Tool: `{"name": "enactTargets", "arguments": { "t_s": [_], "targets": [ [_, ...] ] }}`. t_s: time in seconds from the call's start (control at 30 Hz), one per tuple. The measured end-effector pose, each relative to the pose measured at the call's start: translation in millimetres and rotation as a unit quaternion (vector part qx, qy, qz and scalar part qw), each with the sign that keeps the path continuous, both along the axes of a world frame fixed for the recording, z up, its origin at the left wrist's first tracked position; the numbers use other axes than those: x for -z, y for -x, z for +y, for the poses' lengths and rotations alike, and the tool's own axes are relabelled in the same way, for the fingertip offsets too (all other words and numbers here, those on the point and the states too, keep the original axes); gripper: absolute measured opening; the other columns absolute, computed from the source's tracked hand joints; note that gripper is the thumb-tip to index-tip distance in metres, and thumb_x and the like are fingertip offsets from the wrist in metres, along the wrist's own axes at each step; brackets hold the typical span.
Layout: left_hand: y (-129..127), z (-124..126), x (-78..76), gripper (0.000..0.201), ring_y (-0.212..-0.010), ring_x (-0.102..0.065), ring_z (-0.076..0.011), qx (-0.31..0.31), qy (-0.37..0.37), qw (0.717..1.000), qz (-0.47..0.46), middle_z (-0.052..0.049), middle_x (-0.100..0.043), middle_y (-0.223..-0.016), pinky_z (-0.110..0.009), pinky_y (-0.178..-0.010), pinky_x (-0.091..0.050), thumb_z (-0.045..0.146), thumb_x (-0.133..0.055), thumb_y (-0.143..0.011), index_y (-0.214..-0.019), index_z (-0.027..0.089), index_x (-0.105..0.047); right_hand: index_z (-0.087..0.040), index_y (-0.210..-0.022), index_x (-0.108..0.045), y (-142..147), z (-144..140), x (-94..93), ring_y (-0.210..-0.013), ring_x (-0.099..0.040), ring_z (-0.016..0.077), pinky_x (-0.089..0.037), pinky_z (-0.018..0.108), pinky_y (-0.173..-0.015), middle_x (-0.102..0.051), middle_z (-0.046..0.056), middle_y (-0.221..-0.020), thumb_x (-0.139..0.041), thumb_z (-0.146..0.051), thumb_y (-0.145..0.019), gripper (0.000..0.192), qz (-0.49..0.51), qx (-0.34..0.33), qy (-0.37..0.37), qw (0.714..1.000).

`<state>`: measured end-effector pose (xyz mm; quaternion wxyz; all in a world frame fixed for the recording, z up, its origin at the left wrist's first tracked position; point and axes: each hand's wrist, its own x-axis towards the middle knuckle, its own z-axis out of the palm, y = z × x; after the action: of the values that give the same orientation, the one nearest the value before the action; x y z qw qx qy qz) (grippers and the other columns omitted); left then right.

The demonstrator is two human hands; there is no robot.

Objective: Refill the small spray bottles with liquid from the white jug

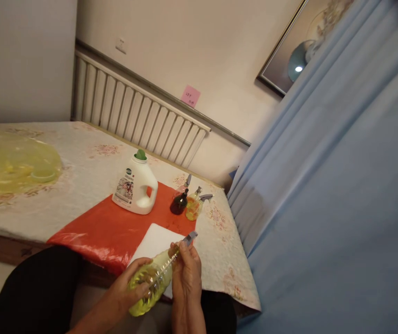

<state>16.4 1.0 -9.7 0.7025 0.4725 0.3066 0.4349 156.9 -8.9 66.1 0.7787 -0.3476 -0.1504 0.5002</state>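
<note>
Yellow liquid fills the clear plastic spray bottle (152, 283) held low in front of the person's lap, tilted with its base toward them and its grey spray head (189, 238) pointing up and away. The left hand (131, 285) wraps the bottle's body in a full closed grip, while the right hand (187, 273) has its fingers pinched around the neck just under the spray head. To do this well, I judge the left hand should keep the body steady without squeezing the soft plastic, and the right should turn at the collar, not the trigger, with the bottle held nearer upright so nothing spills. Just beyond the hands a white pad (153, 243) lies on a red plastic sheet (105, 227) spread over the surface (80, 162), which wears a pale flowered cloth. Farther on, a white detergent jug (135, 185) with a green cap stands on the red sheet, and beside it to the right stand a dark spray bottle (179, 200) and a small yellow spray bottle (194, 206), close together. A yellowish plastic bag (11, 162) lies far left. Behind run a white radiator (132, 111), a pink note (190, 95) on the wall, and a blue curtain (341, 185).
</note>
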Motion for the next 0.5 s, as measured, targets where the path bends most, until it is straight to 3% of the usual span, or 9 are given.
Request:
{"name": "enactTargets", "arguments": {
  "t_s": [0.13, 0.33, 0.5],
  "targets": [
    [2.0, 0.2, 0.4, 0.052, -0.084, -0.067, -0.0262, 0.008, 0.0, 1.0, 0.006, -0.004, -0.072, -0.096, -0.033, -0.072, -0.052, 0.051, -0.076, -0.068, -0.108, 0.023, -0.059, -0.015, -0.08, -0.067, -0.1, 1.3, 2.9, -0.077, -0.07, 0.0154, -0.052, 0.028, -0.079, -0.073, 0.002, -0.078, -0.09, -0.026, -0.058, 0.033, -0.014, -0.009, 0.006, 1.0],
    [4.6, 2.1, 3.1, 0.056, -0.092, -0.067, -0.029, 0.03, 0.018, 0.999, -0.035, -0.007, -0.073, -0.1, -0.036, -0.079, -0.052, 0.058, -0.076, -0.067, -0.107, 0.021, -0.062, -0.016, -0.087, -0.069, 2.3, -0.8, 1.8, -0.073, -0.068, 0.0163, -0.053, 0.031, -0.076, -0.072, 0.002, -0.075, -0.086, -0.033, -0.063, 0.034, -0.008, -0.009, -0.014, 1.0],
    [4.4, 5.7, 9.3, 0.056, -0.092, -0.067, -0.03, 0.04, 0.026, 0.998, -0.043, -0.008, -0.073, -0.101, -0.037, -0.08, -0.052, 0.057, -0.077, -0.066, -0.106, 0.021, -0.064, -0.015, -0.08, -0.07, 2.9, -1.4, -0.3, -0.076, -0.068, 0.0177, -0.052, 0.034, -0.081, -0.072, 0.005, -0.078, -0.08, -0.037, -0.069, 0.026, -0.004, -0.023, -0.022, 1.0]
  ]
}}
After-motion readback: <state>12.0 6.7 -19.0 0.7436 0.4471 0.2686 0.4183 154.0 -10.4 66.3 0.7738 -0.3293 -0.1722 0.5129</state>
